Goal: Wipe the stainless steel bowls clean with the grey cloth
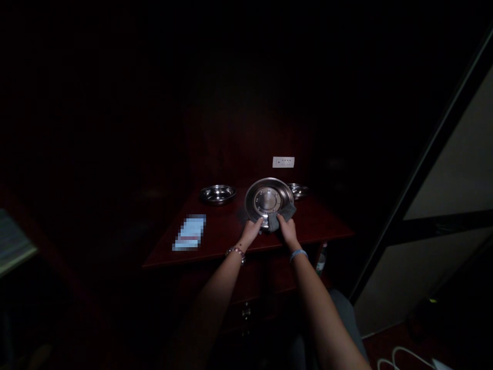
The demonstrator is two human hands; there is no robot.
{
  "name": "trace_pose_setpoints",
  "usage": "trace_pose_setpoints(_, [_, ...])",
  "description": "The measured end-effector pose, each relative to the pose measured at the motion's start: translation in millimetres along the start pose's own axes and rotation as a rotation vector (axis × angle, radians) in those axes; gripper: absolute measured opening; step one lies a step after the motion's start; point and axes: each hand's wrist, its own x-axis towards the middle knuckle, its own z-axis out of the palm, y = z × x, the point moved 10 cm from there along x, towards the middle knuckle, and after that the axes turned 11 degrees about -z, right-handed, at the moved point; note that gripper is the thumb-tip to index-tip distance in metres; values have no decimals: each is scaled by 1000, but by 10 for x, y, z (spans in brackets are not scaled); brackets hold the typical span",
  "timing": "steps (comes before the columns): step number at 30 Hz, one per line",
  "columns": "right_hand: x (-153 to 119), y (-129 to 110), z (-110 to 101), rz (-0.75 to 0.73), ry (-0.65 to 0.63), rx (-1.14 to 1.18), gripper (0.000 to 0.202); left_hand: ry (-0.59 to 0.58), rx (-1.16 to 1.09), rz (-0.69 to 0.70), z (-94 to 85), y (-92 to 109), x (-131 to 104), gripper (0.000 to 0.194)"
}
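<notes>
A round steel bowl is tilted above the dark red table, its inside facing me. My left hand grips its lower left rim, thumb on top. My right hand is closed on a grey cloth, which lies over the lower right rim of the bowl. A second steel bowl rests on the table to the left. Another steel bowl stands behind on the right, partly hidden by the held one.
A blurred pale blue sheet lies at the table's left. A white socket plate is on the back wall. Below the table's right side stands a bottle. A white cable lies on the floor at the lower right.
</notes>
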Motion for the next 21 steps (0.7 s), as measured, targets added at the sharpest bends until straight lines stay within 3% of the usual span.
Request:
trace_pose_setpoints(9, [-23, -18, -9, 7, 9, 11, 42, 29, -4, 15, -43, 84, -55, 26])
trace_pose_setpoints(21, [-1, 43, -4, 16, -3, 11, 42, 6, -3, 7, 4, -31, 50, 25])
